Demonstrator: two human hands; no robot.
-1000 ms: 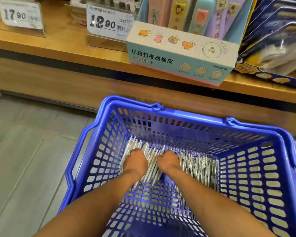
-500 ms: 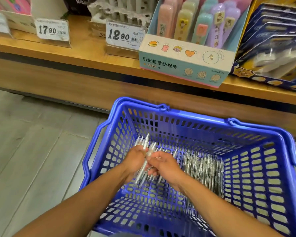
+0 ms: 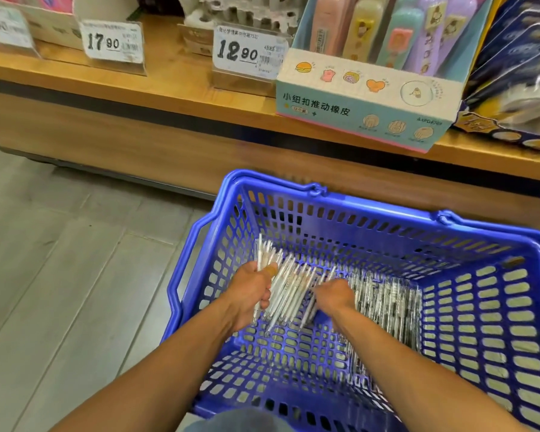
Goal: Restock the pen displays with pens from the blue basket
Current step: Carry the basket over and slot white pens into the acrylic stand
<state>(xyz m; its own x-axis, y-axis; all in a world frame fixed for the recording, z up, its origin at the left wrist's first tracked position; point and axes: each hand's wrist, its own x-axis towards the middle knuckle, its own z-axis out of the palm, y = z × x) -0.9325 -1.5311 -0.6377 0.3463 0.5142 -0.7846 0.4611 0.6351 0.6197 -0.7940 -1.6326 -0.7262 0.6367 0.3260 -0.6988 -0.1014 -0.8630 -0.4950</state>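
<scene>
Head view: left hand point(image 3: 250, 294) grips a fan of slim white plastic pens point(image 3: 286, 286), right hand point(image 3: 332, 297) digs, grip unclear, inside the blue perforated plastic basket point(image 3: 371, 205); no display restocked yet.

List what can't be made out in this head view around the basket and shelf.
- Right hand: fingers buried among pens; grip unclear.
- Pens' markings: too small, motion-blurred.
- Blue basket: right side cut by the frame edge.
- Small print on the 12.90 price tag: blurred.
- Pen displays: out of frame.
</scene>
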